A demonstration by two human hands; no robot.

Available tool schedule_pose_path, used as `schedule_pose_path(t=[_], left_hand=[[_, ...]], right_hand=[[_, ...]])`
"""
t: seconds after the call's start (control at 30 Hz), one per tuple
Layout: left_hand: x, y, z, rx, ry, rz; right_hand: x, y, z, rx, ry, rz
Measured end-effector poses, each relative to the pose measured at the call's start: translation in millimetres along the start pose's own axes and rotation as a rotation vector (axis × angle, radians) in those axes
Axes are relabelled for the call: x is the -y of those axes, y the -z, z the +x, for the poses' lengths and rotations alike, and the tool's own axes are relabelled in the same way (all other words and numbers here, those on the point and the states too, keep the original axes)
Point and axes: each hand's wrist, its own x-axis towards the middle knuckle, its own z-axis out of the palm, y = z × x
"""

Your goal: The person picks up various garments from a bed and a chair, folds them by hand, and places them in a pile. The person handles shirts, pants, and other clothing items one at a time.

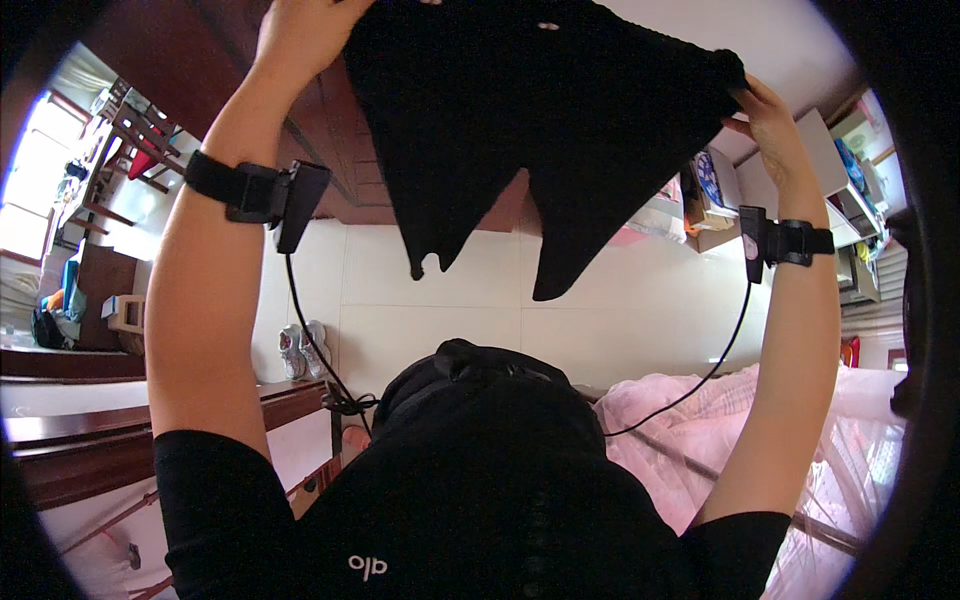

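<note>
A black cloth garment [517,112] hangs stretched out between my two raised hands, its lower edge falling in pointed flaps. At the upper left, my left hand [319,30] is at the garment's left top edge; its fingertips are cut off by the picture's rim. My right hand [761,112] grips the garment's bunched right corner between thumb and fingers. Two small pale marks show near the top of the cloth. Each forearm wears a black strap with a small black device, and a cable runs down from each device.
Behind the garment stands a dark red wooden panel [337,142]. Grey-white sneakers [300,349] rest on the tiled floor [427,300] at left. Pink netting [675,405] spreads at lower right. Open shelving [825,172] with boxes is at right; a table and chairs [139,139] stand far left.
</note>
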Motion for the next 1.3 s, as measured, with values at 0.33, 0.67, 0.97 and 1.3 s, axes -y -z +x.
schedule_pose_path(t=[0.33,0.67,0.97,1.3], left_hand=[[2.9,-0.4,3.5,0.008,0.013,-0.077],[0.4,-5.6,-2.5,0.018,0.072,-0.101],[-5.9,-4.2,-5.7,0.011,0.131,-0.036],[-3.4,2.0,-6.6,-0.012,0.145,0.028]], right_hand=[[-0.3,-16.0,-2.7,-0.040,-0.008,-0.029],[-16.9,-25.0,4.1,-0.069,-0.067,-0.155],[-19.2,-29.5,0.8,-0.084,-0.064,-0.044],[4.9,-44.0,-8.6,-0.026,-0.089,0.390]])
